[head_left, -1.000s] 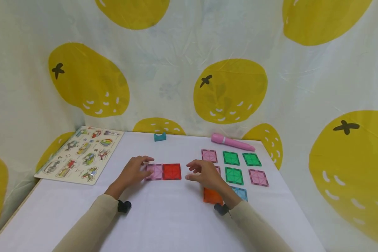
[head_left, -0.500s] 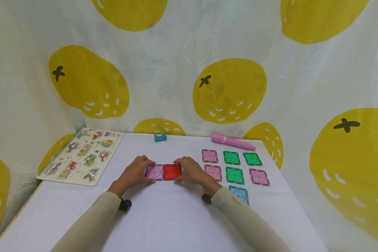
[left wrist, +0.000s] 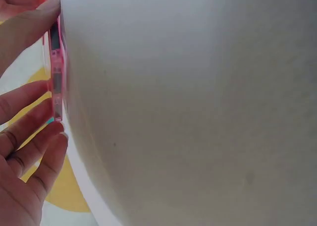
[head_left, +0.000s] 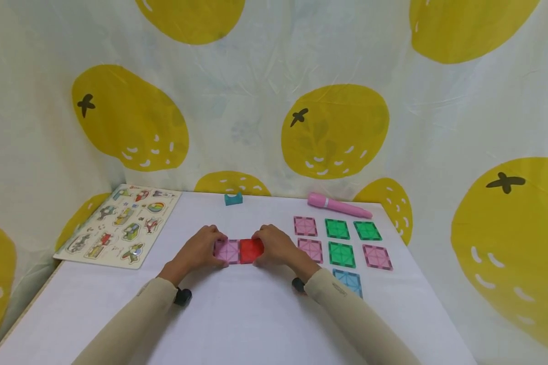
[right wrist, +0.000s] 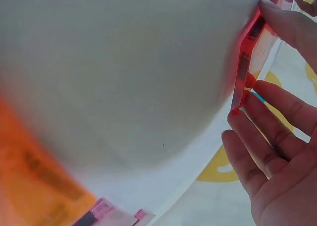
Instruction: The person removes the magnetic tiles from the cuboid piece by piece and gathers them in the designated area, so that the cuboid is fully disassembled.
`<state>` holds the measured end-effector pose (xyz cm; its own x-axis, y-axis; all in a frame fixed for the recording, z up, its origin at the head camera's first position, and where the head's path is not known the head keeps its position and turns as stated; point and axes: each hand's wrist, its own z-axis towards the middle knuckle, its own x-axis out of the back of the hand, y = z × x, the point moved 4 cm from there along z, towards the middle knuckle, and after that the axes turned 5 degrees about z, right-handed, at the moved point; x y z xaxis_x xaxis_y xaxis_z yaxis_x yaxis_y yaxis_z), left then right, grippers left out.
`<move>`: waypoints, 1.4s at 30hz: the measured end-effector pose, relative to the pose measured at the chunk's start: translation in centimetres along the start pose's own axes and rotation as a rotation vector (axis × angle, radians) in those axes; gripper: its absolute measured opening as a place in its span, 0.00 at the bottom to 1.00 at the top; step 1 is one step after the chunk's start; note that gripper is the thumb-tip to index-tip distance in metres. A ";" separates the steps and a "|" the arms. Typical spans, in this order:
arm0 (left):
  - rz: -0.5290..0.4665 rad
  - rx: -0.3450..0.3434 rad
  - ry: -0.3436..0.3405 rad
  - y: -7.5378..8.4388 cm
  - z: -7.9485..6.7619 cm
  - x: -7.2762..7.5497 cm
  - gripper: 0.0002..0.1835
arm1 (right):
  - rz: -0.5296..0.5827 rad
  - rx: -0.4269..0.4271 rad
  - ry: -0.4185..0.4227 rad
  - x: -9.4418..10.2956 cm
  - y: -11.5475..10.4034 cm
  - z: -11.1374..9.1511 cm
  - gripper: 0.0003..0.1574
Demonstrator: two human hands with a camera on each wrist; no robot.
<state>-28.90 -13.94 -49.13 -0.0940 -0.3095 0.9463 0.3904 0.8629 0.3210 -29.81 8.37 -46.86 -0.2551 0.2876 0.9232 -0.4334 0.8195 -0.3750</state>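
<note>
Two translucent square magnetic tiles, a pink one (head_left: 228,251) and a red one (head_left: 250,251), lie edge to edge at mid-table in the head view. My left hand (head_left: 197,253) pinches the pink tile by its front and back edges, thumb nearest me. From the other side, my right hand (head_left: 277,246) grips the red tile the same way, covering its right end. In the left wrist view the pink tile (left wrist: 57,82) shows edge-on between thumb and fingertips. The right wrist view has the red tile's edge (right wrist: 242,70) between thumb and fingers.
Several pink and green magnetic tiles (head_left: 341,254) and a blue one (head_left: 347,282) lie at right. An orange tile (right wrist: 34,171) sits under my right forearm. Behind are a pink pen-shaped toy (head_left: 338,205) and a teal block (head_left: 233,199); a picture puzzle board (head_left: 118,225) lies left.
My right hand has come left from beside the red tile and now grips it. My left hand has closed in on the pink tile. The right forearm now covers the orange tile.
</note>
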 end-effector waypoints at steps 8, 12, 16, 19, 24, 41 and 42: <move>0.026 -0.051 0.069 1.5 -0.9 0.5 0.38 | 0.036 -0.039 0.070 1.3 1.3 -2.5 0.45; 0.003 -0.055 0.070 2.5 -1.5 0.6 0.38 | 0.084 -0.079 0.113 2.4 2.6 -4.3 0.45; -0.004 -0.054 0.067 3.8 -2.3 0.6 0.38 | 0.137 -0.140 0.148 3.7 4.2 -6.6 0.45; -0.012 -0.081 0.071 5.3 -3.0 0.4 0.38 | 0.163 -0.186 0.154 4.5 5.8 -8.7 0.47; -0.021 -0.170 0.068 8.2 -4.0 -0.1 0.38 | 0.191 -0.235 0.160 5.5 8.6 -12.4 0.49; 0.021 -0.445 0.002 16.8 -4.8 -2.5 0.38 | 0.186 -0.347 0.186 7.2 15.1 -22.3 0.50; 0.029 -0.465 0.008 17.2 -4.7 -2.7 0.38 | 0.186 -0.354 0.183 7.3 15.5 -22.7 0.51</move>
<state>-17.61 -0.18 -46.42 -0.0703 -0.2929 0.9536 0.7621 0.6010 0.2408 -18.76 34.46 -44.04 -0.1301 0.5033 0.8543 -0.0633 0.8556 -0.5137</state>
